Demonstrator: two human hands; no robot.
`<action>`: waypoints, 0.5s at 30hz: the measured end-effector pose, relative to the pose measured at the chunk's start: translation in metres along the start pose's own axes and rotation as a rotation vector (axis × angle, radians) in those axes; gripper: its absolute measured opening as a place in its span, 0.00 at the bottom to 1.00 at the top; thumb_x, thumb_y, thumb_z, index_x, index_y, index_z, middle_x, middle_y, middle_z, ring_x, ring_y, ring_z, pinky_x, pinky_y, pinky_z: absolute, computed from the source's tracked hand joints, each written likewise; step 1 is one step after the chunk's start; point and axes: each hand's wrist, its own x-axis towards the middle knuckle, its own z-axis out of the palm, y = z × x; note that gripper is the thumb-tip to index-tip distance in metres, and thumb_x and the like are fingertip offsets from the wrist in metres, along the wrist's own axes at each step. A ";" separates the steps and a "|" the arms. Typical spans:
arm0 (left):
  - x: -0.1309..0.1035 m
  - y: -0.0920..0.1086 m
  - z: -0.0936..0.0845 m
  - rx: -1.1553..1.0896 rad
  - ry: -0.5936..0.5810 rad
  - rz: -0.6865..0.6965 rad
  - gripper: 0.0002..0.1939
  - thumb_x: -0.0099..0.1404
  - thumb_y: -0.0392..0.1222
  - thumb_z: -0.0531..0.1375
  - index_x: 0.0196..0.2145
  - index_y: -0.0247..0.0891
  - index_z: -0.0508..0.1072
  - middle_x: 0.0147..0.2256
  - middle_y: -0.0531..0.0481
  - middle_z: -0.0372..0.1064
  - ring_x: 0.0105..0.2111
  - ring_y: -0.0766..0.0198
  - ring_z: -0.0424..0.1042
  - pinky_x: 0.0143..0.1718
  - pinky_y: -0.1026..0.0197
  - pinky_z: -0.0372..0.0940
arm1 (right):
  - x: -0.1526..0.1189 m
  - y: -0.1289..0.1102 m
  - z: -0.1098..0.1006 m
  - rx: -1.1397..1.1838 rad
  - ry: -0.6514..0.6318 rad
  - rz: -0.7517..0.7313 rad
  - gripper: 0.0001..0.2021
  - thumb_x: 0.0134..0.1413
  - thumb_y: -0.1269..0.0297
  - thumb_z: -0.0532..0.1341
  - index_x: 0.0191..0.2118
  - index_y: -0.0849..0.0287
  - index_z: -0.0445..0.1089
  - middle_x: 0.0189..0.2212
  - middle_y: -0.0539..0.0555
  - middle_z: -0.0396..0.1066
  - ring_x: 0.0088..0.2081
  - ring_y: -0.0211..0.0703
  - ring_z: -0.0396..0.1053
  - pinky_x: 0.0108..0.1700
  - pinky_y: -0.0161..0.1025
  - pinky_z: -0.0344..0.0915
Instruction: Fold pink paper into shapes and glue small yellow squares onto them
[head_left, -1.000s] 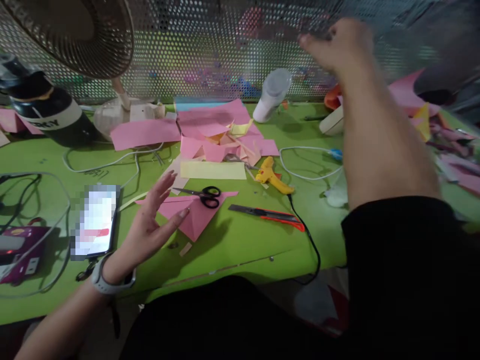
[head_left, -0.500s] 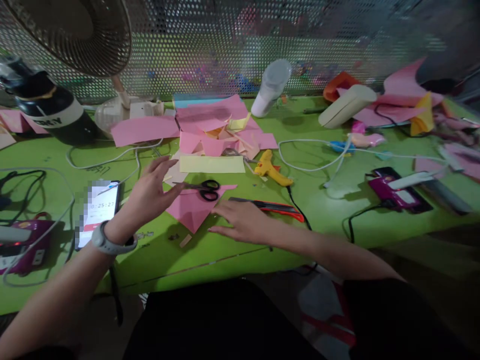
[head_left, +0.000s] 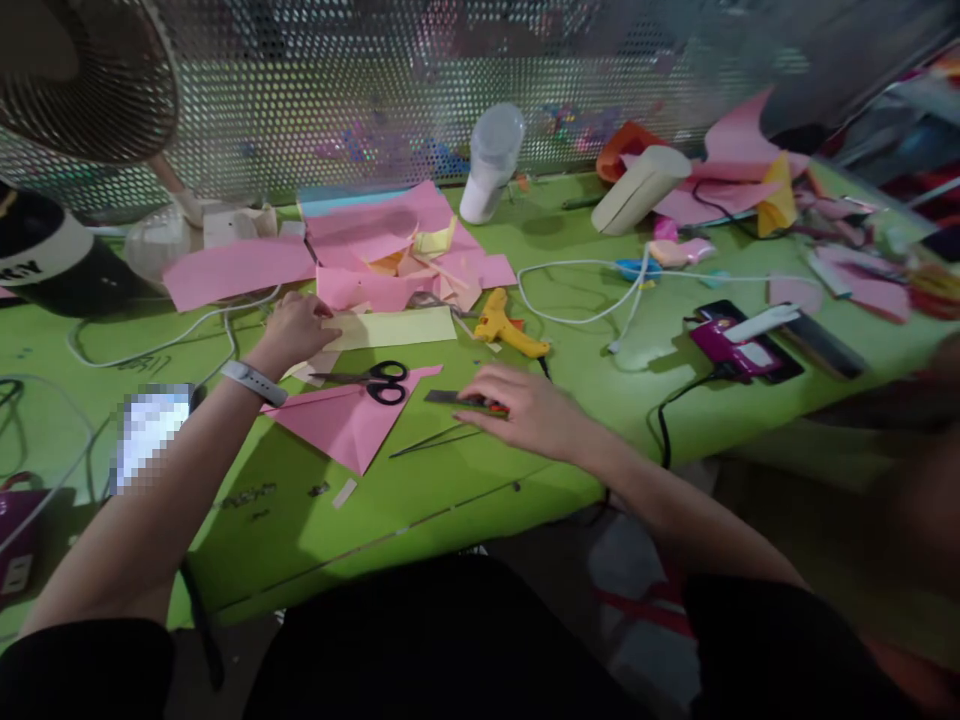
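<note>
My left hand (head_left: 298,330) is at the left end of a pale yellow paper strip (head_left: 397,328), its fingers bent down; whether they pinch the strip is too small to tell. My right hand (head_left: 517,405) is closed round a red and black utility knife (head_left: 444,397), whose tip points left. Between the hands, black-handled scissors (head_left: 388,382) lie on a folded pink paper (head_left: 352,430). A thin dark pair of tweezers (head_left: 424,443) lies just below the knife. The yellow glue gun (head_left: 506,325) rests behind my right hand.
Pink sheets (head_left: 390,235) and scraps are piled at the back. A clear bottle (head_left: 491,165), a fan (head_left: 90,80) and a dark bottle (head_left: 52,255) stand along the mesh. A phone (head_left: 154,430) lies at left, a purple device (head_left: 739,347) at right, with white cables around.
My left hand has moved up to the yellow strip. My right hand has taken hold of the utility knife, and the tweezers now show below it. The view has shifted right.
</note>
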 end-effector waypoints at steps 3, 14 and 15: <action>0.002 0.001 0.001 -0.013 -0.005 0.019 0.10 0.53 0.43 0.65 0.33 0.38 0.73 0.36 0.42 0.69 0.47 0.46 0.67 0.53 0.46 0.62 | 0.003 -0.007 0.003 -0.042 -0.213 -0.073 0.15 0.62 0.59 0.62 0.51 0.59 0.70 0.48 0.61 0.72 0.42 0.49 0.73 0.40 0.43 0.69; -0.011 -0.002 0.002 -0.341 -0.017 -0.047 0.08 0.56 0.39 0.62 0.36 0.37 0.72 0.25 0.53 0.66 0.24 0.64 0.65 0.26 0.63 0.58 | 0.041 -0.017 -0.009 0.177 -0.526 0.044 0.07 0.46 0.71 0.64 0.35 0.60 0.70 0.34 0.54 0.72 0.32 0.41 0.67 0.32 0.37 0.60; -0.013 -0.002 0.002 -0.394 -0.023 -0.053 0.09 0.56 0.38 0.62 0.36 0.36 0.72 0.23 0.54 0.64 0.23 0.66 0.63 0.23 0.64 0.56 | 0.040 -0.011 -0.013 0.273 -0.487 0.105 0.07 0.47 0.70 0.64 0.35 0.60 0.70 0.32 0.52 0.71 0.30 0.39 0.67 0.31 0.36 0.60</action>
